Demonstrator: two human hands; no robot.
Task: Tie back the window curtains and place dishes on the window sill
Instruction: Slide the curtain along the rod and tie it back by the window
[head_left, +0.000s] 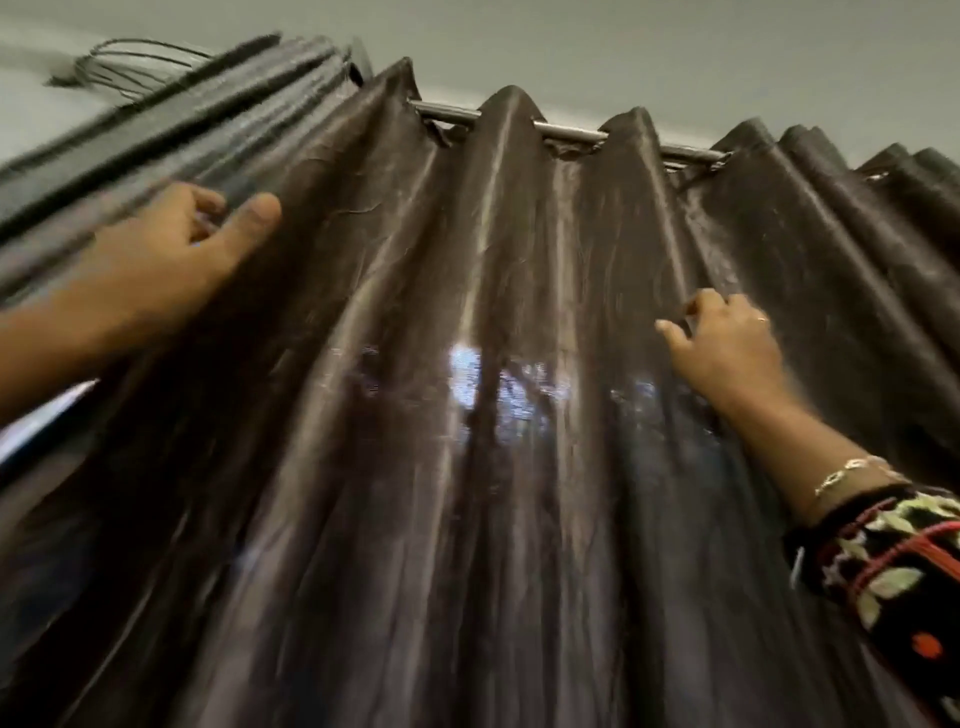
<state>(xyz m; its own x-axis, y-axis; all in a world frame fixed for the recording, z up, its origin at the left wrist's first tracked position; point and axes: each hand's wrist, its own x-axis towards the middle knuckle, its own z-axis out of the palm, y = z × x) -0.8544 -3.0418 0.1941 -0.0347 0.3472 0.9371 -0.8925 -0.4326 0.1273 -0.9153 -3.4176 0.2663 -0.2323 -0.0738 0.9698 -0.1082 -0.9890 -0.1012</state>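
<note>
**Both Hands on a Dark Satin Curtain**

The curtain (415, 467) filled nearly the whole view, seen from below: a dark brown, glossy fabric with a fine crinkled surface, falling in deep rounded pleats. It hung spread across the window, and patches of pale daylight glowed through the cloth near its middle. At the upper left its folds were packed tight into narrow, blurred ridges.

Above it lay a flat, matte, pale grey ceiling (623, 41). A slim metal rod (569, 132), round and shiny, showed in short stretches between the pleat tops, where the fabric rose in soft peaks over it. Some thin dark loops (135, 62) stuck out by the packed folds, too blurred to identify.

The left hand (176, 260) reached up at the edge of those packed folds. Its thumb lay long across the front of the cloth and its fingers curled behind a fold, gripping it.

The right hand (727, 353), farther off to the right, pinched the ridge of one pleat with curled fingertips.

A black sleeve (883, 561) with raised embroidery in cream leaves and red thread covered the right forearm. A thin chain bracelet (852, 470) crossed that wrist, and a narrow ring (761, 319) sat on one finger.
</note>
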